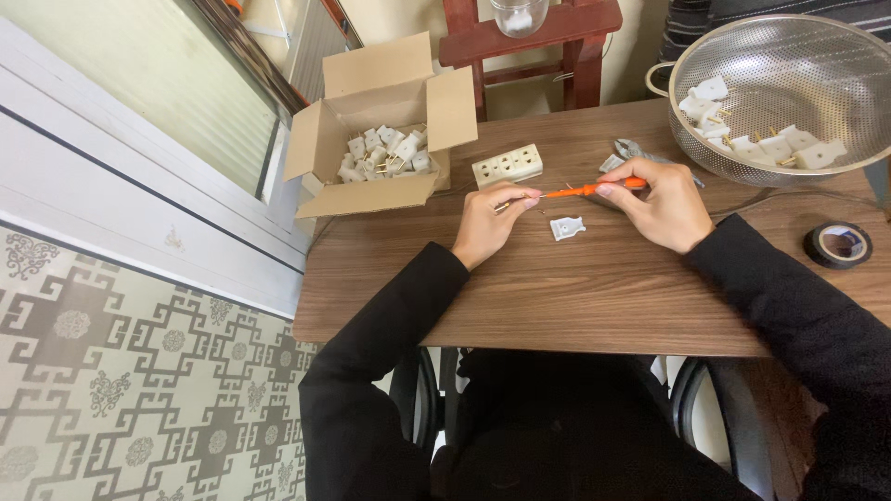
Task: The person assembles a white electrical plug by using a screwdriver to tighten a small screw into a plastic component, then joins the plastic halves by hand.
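Observation:
My right hand grips the orange handle of a small screwdriver, whose thin shaft points left. My left hand pinches a small part at the shaft's tip; the part itself is mostly hidden by my fingers. Between my hands, on the wooden table, lies a small white plastic plug half. A white multi-socket block sits just beyond my left hand.
An open cardboard box of white plug parts stands at the table's back left. A metal colander with more white parts is at the back right, pliers beside it. Black tape roll lies at right. A red chair is behind.

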